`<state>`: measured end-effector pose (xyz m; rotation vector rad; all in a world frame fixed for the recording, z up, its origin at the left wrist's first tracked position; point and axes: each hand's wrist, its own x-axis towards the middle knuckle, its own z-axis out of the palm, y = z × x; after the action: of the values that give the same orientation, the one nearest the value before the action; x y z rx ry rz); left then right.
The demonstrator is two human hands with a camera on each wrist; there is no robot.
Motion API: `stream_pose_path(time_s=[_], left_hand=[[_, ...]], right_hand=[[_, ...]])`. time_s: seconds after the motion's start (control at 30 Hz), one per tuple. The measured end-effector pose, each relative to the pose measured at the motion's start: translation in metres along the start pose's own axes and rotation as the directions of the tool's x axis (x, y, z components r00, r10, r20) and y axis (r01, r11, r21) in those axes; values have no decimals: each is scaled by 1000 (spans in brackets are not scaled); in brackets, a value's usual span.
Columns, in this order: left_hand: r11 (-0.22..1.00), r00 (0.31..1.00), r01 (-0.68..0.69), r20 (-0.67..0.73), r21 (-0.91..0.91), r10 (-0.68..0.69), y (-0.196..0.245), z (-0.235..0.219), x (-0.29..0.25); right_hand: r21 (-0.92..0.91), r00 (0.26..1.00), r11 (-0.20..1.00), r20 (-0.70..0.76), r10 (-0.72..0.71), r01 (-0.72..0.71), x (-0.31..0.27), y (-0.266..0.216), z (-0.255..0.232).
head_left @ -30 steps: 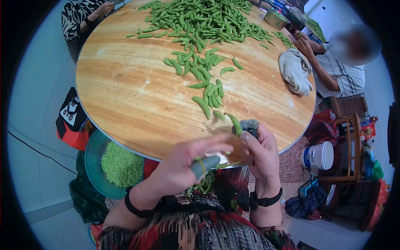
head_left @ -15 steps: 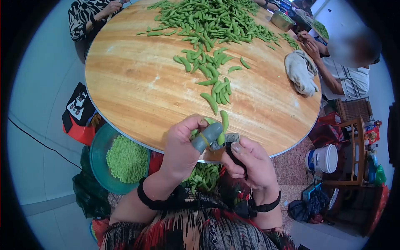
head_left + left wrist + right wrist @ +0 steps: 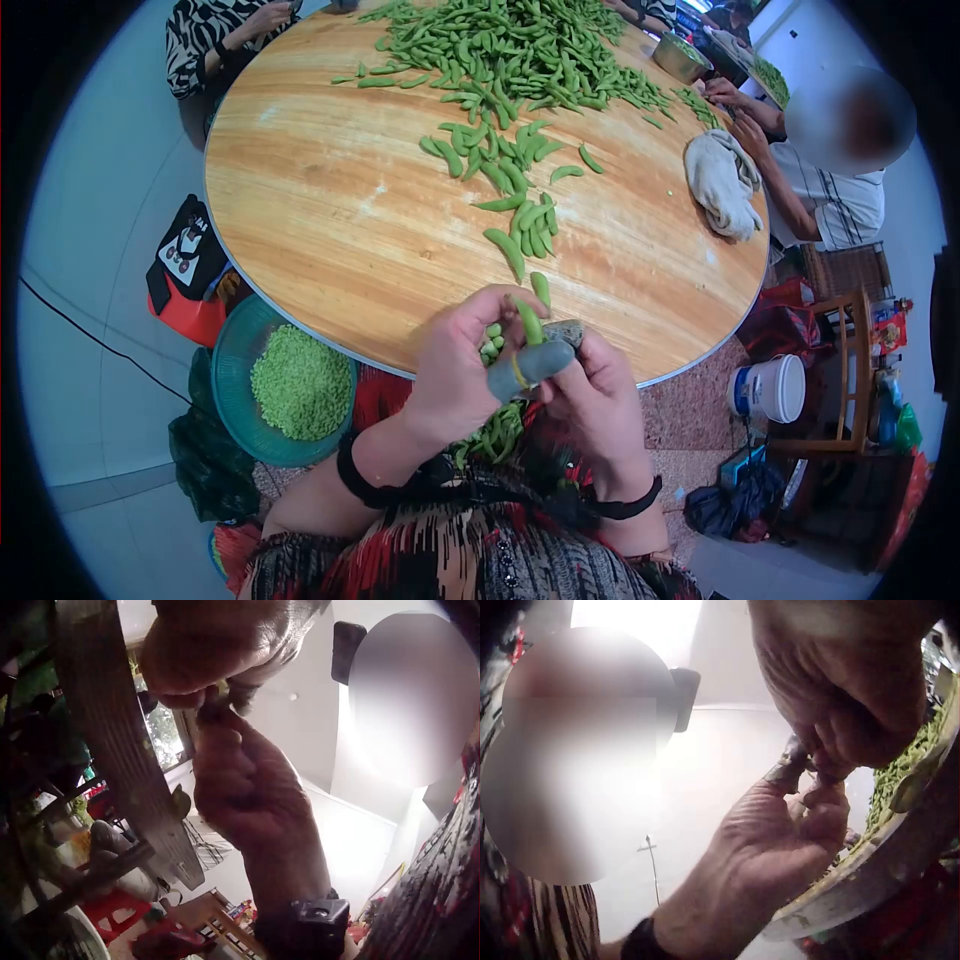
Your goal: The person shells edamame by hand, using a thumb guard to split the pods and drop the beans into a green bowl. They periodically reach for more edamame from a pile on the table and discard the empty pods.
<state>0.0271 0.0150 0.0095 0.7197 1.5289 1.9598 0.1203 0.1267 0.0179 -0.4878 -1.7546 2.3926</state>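
Observation:
My left hand [image 3: 445, 365] wears a grey thumb cover with a yellow band and pinches a green soybean pod [image 3: 529, 322] that points upward. Several shelled beans [image 3: 491, 345] sit in the hollow of that hand. My right hand [image 3: 600, 405], its index finger wrapped in a dark grey cover, meets the left at the pod, thumb and index tip gripping its lower end. The left thumb hides that lower end. In the right wrist view the fingertips of the left hand [image 3: 780, 825] and right hand [image 3: 844, 682] come together.
Beyond my hands, loose pods [image 3: 520, 220] trail over the round wooden table [image 3: 320, 220] to a large heap [image 3: 500, 50]. A teal basin [image 3: 232, 385] of shelled beans stands at lower left. More pods [image 3: 495, 435] lie in my lap. A cloth [image 3: 720, 185] and a seated person [image 3: 825, 195] are at right.
A second ago my right hand held a pod up alone while the left moved apart from it. Both hands have come together at a pod, and beans now show in the left palm.

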Motion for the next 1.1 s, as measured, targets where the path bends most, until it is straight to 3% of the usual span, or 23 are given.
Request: stream_pose_path(time_s=[0.03,0.1,0.13,0.17,0.23,0.3,0.33,0.37,0.4,0.43,0.5,0.53,0.57,0.63,0.8,0.87,0.97,1.03,1.1], left_hand=[[1000,1000,-4,-2,-1,4,-3,2,1],[996,992,-44,-115,72,52,-8,4,2],[996,992,-46,-117,71,54,-8,4,2],[998,991,-37,-123,51,43,-7,4,2],[999,991,-29,-130,30,32,-7,0,3],[998,1000,-5,-21,67,6,-11,-9,3],[998,1000,-3,-21,67,5,-11,-11,4],[996,997,74,-13,-41,-75,-11,-13,6],[977,988,155,6,-149,-156,-12,-15,7],[975,987,160,8,-151,-161,-13,-17,8],[905,974,183,-51,-383,-219,-13,-23,10],[910,981,173,-16,-378,-194,-16,-27,11],[910,981,177,-12,-376,-196,-15,-31,11],[894,957,291,116,-340,-267,-11,-34,9],[913,958,281,146,-295,-247,10,-31,2],[920,952,290,180,-264,-249,11,-30,1],[931,926,326,254,-165,-280,7,-29,-6],[800,866,424,449,-425,-220,12,-24,-11],[757,881,436,401,-487,-249,15,-20,-15]], right_hand=[[-354,966,910,-58,-251,215,2,4,2],[-380,962,908,-127,-240,176,2,1,2],[-125,991,991,-118,-65,50,4,0,-3],[134,993,986,-64,104,-95,5,-1,-8],[178,988,973,-22,155,-149,5,-6,-13],[221,979,954,22,204,-203,6,-9,-13],[-89,995,991,5,103,-102,7,-9,-12],[-390,1000,921,19,1,6,7,-9,-12],[-495,989,864,-56,-136,91,8,-9,-13],[-495,989,865,-61,-132,85,12,-12,-16],[-848,872,436,60,-486,302,23,-24,-27],[-939,922,276,90,-376,203,26,-32,-33],[-940,922,278,85,-377,200,34,-33,-37],[-950,933,-114,309,-185,292,49,-32,-44],[-921,913,-101,387,-129,376,49,-37,-35],[-943,932,25,324,-160,332,45,-32,-40],[-961,953,123,218,-208,247,34,-26,-47],[-957,962,168,207,-180,238,23,-23,-45],[-828,934,438,343,-100,351,13,-22,-50]])
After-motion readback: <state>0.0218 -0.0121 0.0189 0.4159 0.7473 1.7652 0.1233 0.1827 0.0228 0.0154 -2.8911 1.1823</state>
